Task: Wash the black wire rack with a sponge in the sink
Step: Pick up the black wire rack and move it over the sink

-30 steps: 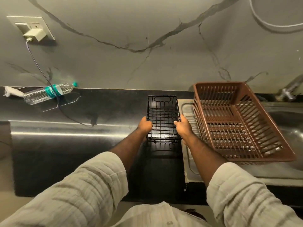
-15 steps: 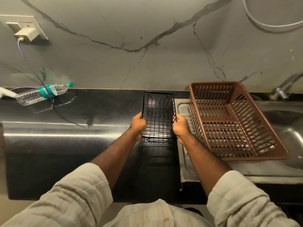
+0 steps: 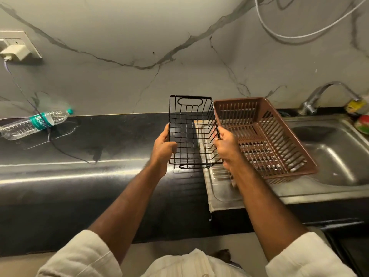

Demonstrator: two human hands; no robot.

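Note:
The black wire rack (image 3: 189, 116) is a small rectangular basket with a handle slot at its far end. It is held up above the black counter, over the seam with the steel drainboard. My left hand (image 3: 162, 148) grips its left rim, thumb inside the wires. On the right rim my right hand (image 3: 225, 144) curls its fingers round the wire. The steel sink basin (image 3: 337, 154) lies to the right under a tap (image 3: 327, 94). No sponge can be made out with certainty.
A brown plastic dish basket (image 3: 265, 136) stands on the drainboard, right next to the rack. A water bottle (image 3: 34, 123) lies on the counter at the left, with a charger cable (image 3: 60, 150) running from a wall socket (image 3: 18, 47). Coloured items (image 3: 359, 114) sit by the tap.
Both hands have lifted the rack off the counter and carried it a little up and to the right, closer to the brown basket.

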